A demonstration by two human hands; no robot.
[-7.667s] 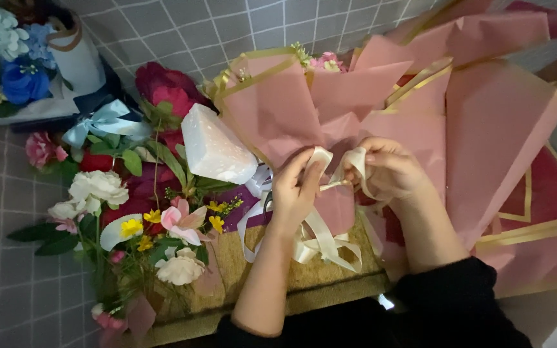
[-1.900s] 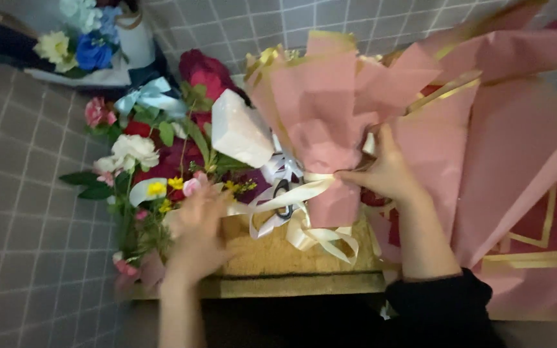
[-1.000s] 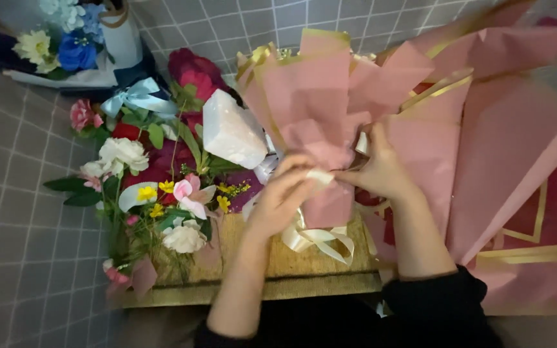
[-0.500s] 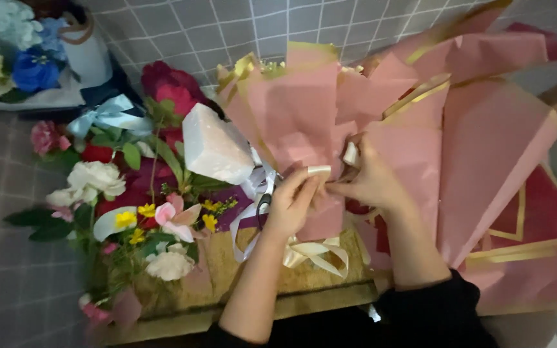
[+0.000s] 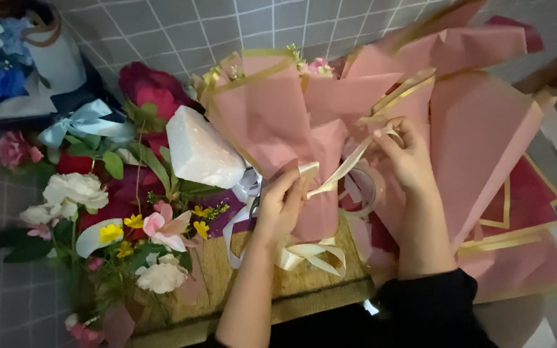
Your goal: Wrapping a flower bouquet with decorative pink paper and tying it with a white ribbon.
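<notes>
At frame centre, the left hand (image 5: 283, 205) and right hand (image 5: 406, 156) are each pinching the cream ribbon (image 5: 343, 171) taut across the pink-wrapped bouquet (image 5: 278, 116).

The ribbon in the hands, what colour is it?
Cream ribbon, clearest in the head view.

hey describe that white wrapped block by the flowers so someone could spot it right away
Start at the big pink paper-wrapped bouquet in the middle. Just off its left edge, above the left hand, a white block lies tilted among green leaves. It is the only plain, boxy, flat-sided thing there; everything around it is petals, leaves or ribbon.
</notes>
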